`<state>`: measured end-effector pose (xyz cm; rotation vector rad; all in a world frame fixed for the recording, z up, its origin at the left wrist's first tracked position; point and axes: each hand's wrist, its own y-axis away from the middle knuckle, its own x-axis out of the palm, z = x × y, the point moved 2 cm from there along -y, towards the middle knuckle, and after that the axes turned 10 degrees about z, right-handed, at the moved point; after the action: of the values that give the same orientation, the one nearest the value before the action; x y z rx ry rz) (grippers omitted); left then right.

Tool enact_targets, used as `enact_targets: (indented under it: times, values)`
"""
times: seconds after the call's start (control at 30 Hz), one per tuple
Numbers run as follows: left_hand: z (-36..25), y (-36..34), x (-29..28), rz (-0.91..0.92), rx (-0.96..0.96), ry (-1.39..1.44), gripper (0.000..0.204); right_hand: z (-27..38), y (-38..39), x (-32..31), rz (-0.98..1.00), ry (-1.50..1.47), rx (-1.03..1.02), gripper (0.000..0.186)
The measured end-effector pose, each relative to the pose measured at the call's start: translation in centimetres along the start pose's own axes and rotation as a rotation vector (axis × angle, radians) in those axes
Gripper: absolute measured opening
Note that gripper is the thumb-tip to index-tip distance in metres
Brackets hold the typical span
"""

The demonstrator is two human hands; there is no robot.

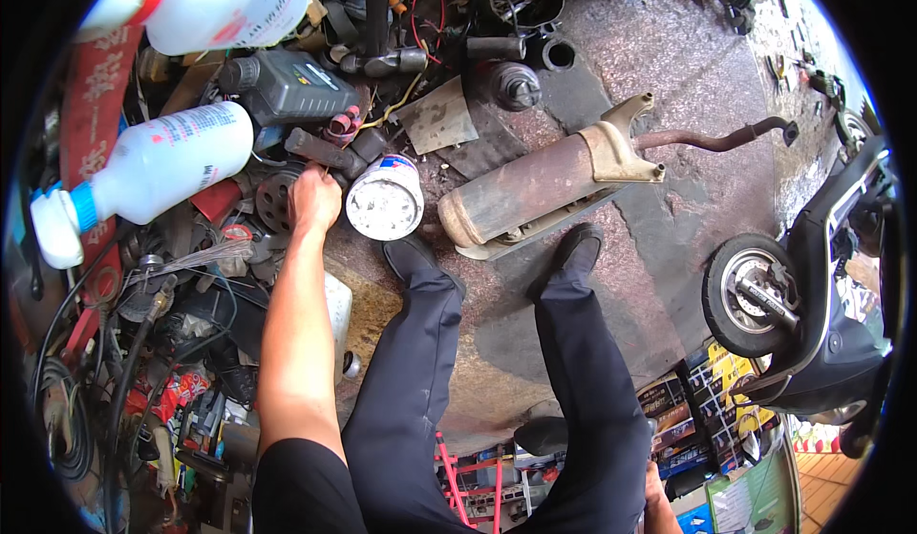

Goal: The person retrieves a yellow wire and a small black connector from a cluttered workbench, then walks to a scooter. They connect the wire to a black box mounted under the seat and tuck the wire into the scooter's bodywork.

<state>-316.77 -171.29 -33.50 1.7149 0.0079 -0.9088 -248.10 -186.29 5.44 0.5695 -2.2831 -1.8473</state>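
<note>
Your left hand curls beside a can at three o'clock; its grip, like your right hand's, looks unclear.

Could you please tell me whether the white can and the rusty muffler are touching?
Apart. The head view shows a strip of ground between the side of the white can and the near end of the rusty muffler.

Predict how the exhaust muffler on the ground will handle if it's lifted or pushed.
The muffler looks rigid and probably fairly heavy, its body being a bulky metal can. The forked bracket at one end would likely keep it from rolling freely. The thin curved pipe reaches well beyond that end, so it may swing or snag.
</note>
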Motion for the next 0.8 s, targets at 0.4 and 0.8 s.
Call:
enact_targets:
  times: [0.4,0.8]
  values:
    - [-0.1,24.2,-7.5,0.179,0.102,1.530,0.009,6.2,3.9,1.4,-0.062,0.086,-0.012,0.018]
    - [-9.7,43.4,-15.2,0.243,0.312,1.704,0.004,28.8,14.1,16.9,0.450,0.239,-0.706,0.029]
